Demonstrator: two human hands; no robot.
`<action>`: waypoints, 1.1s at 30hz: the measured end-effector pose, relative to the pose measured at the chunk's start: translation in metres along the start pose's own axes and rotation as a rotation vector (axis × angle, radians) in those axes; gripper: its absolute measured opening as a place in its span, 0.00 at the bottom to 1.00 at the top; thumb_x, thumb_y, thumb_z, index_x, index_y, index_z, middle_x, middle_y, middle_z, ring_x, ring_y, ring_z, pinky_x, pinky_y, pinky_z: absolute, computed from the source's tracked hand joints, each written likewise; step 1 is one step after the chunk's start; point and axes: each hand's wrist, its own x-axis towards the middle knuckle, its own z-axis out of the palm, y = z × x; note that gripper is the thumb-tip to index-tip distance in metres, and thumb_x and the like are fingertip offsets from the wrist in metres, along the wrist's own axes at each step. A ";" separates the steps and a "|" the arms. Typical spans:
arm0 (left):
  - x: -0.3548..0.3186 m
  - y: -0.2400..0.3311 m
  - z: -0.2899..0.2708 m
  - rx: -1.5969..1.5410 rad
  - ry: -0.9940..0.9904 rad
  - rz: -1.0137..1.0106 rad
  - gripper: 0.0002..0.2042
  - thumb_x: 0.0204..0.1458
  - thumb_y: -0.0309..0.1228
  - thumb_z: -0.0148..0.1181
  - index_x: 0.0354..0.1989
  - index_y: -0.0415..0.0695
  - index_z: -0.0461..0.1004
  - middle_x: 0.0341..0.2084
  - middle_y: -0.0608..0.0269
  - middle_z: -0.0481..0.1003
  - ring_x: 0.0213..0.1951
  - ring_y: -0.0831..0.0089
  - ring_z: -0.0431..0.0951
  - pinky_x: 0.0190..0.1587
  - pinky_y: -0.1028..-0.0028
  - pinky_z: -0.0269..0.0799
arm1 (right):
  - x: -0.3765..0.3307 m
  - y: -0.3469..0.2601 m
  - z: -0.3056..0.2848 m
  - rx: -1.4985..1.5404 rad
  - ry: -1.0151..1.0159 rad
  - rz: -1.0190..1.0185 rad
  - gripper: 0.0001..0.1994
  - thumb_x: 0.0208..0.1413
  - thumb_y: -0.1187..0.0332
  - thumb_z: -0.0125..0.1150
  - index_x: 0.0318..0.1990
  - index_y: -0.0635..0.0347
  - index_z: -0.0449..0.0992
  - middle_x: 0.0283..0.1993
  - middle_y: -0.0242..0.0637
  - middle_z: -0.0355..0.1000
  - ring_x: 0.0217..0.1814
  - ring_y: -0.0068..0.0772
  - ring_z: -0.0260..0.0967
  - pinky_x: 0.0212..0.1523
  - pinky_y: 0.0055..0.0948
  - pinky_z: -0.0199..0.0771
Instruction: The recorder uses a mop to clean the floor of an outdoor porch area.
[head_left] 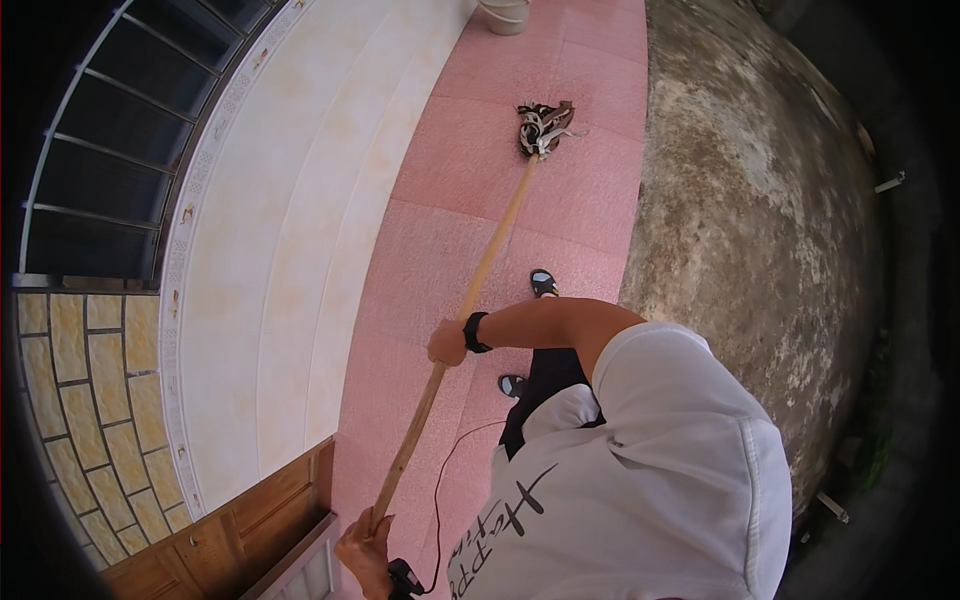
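Note:
A mop with a long wooden handle slants across the view. Its head of dark and pale cloth strips lies on the pink tiled floor. My right hand, with a black band at the wrist, wraps round the handle near its middle. Lower down, my left hand closes round the handle's top end. A black device sits at my left wrist, and a thin black cable runs from it toward my body.
Pink tiles run between a cream tiled wall on the left and rough, stained concrete on the right. A pale bucket stands at the far end. A brown wooden door is at lower left; my sandalled feet are on the tiles.

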 end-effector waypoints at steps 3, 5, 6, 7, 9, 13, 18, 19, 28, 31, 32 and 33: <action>-0.043 -0.001 -0.071 -0.058 -0.004 -0.148 0.09 0.39 0.34 0.62 0.23 0.41 0.75 0.11 0.53 0.69 0.12 0.64 0.67 0.15 0.70 0.60 | 0.023 -0.071 0.012 0.091 0.122 -0.310 0.13 0.40 0.60 0.59 0.31 0.58 0.73 0.29 0.43 0.70 0.36 0.45 0.67 0.38 0.40 0.65; -0.066 0.007 -0.105 0.091 -0.025 -0.356 0.10 0.43 0.37 0.59 0.23 0.42 0.75 0.12 0.50 0.69 0.13 0.63 0.66 0.17 0.67 0.61 | 0.029 -0.107 0.020 0.157 0.167 -0.408 0.14 0.39 0.59 0.59 0.30 0.59 0.73 0.28 0.44 0.70 0.34 0.46 0.67 0.36 0.40 0.65; -0.076 0.003 -0.113 0.306 -0.060 -0.418 0.10 0.41 0.37 0.60 0.23 0.43 0.76 0.12 0.50 0.69 0.12 0.63 0.66 0.17 0.67 0.61 | 0.030 -0.120 0.022 0.190 0.154 -0.453 0.14 0.39 0.59 0.59 0.29 0.60 0.73 0.27 0.44 0.70 0.34 0.46 0.67 0.35 0.40 0.65; -0.099 0.002 -0.121 0.266 0.031 -0.464 0.10 0.42 0.37 0.60 0.23 0.43 0.76 0.11 0.51 0.69 0.12 0.63 0.66 0.17 0.67 0.61 | 0.029 -0.141 0.020 0.154 0.144 -0.482 0.14 0.39 0.59 0.59 0.29 0.60 0.73 0.27 0.44 0.70 0.33 0.46 0.67 0.35 0.41 0.65; -0.104 -0.003 -0.120 0.205 0.124 -0.461 0.11 0.45 0.37 0.57 0.23 0.41 0.75 0.11 0.53 0.69 0.12 0.62 0.66 0.16 0.67 0.60 | 0.030 -0.144 0.024 0.139 0.153 -0.501 0.13 0.39 0.59 0.59 0.28 0.60 0.72 0.26 0.44 0.69 0.32 0.46 0.67 0.33 0.40 0.65; -0.070 0.029 -0.122 0.219 0.306 -0.450 0.14 0.48 0.40 0.53 0.23 0.41 0.76 0.16 0.53 0.72 0.15 0.61 0.71 0.17 0.65 0.64 | 0.015 -0.122 0.024 0.190 0.299 -0.454 0.10 0.39 0.63 0.58 0.26 0.60 0.71 0.24 0.43 0.68 0.30 0.47 0.66 0.32 0.41 0.64; -0.046 0.028 -0.132 0.306 0.589 -0.351 0.12 0.45 0.37 0.55 0.16 0.43 0.72 0.08 0.55 0.66 0.10 0.60 0.64 0.14 0.65 0.58 | -0.003 -0.126 0.005 0.230 0.494 -0.360 0.05 0.39 0.69 0.53 0.25 0.59 0.70 0.24 0.43 0.67 0.30 0.46 0.65 0.30 0.41 0.62; -0.041 0.033 -0.137 0.372 0.689 -0.294 0.15 0.44 0.33 0.56 0.09 0.41 0.68 0.03 0.55 0.60 0.07 0.59 0.58 0.11 0.65 0.52 | -0.003 -0.124 0.004 0.203 0.509 -0.330 0.05 0.39 0.69 0.53 0.25 0.59 0.70 0.24 0.43 0.67 0.30 0.46 0.65 0.30 0.41 0.62; -0.023 0.054 -0.149 0.597 0.807 -0.178 0.14 0.45 0.37 0.57 0.14 0.42 0.74 0.06 0.58 0.64 0.08 0.61 0.61 0.11 0.66 0.54 | -0.031 -0.108 -0.013 0.250 0.684 -0.325 0.05 0.39 0.68 0.53 0.23 0.58 0.69 0.22 0.43 0.66 0.27 0.48 0.63 0.27 0.41 0.61; -0.022 0.067 -0.158 0.364 0.850 -0.102 0.12 0.45 0.34 0.58 0.15 0.42 0.74 0.06 0.60 0.63 0.08 0.63 0.61 0.12 0.67 0.54 | -0.035 -0.109 -0.014 0.270 0.694 -0.335 0.05 0.39 0.68 0.53 0.23 0.59 0.69 0.23 0.44 0.67 0.26 0.49 0.63 0.26 0.41 0.61; -0.021 0.068 -0.160 0.365 0.856 -0.100 0.12 0.45 0.34 0.58 0.15 0.42 0.74 0.06 0.60 0.63 0.08 0.63 0.61 0.12 0.67 0.54 | -0.036 -0.111 -0.015 0.260 0.694 -0.319 0.05 0.39 0.69 0.53 0.23 0.59 0.69 0.23 0.44 0.67 0.27 0.49 0.63 0.26 0.41 0.61; -0.021 0.069 -0.161 0.352 0.862 -0.062 0.11 0.44 0.32 0.58 0.14 0.42 0.73 0.06 0.60 0.63 0.08 0.63 0.61 0.12 0.67 0.54 | -0.037 -0.113 -0.015 0.250 0.694 -0.304 0.04 0.39 0.69 0.53 0.23 0.59 0.69 0.23 0.44 0.67 0.27 0.49 0.63 0.26 0.41 0.61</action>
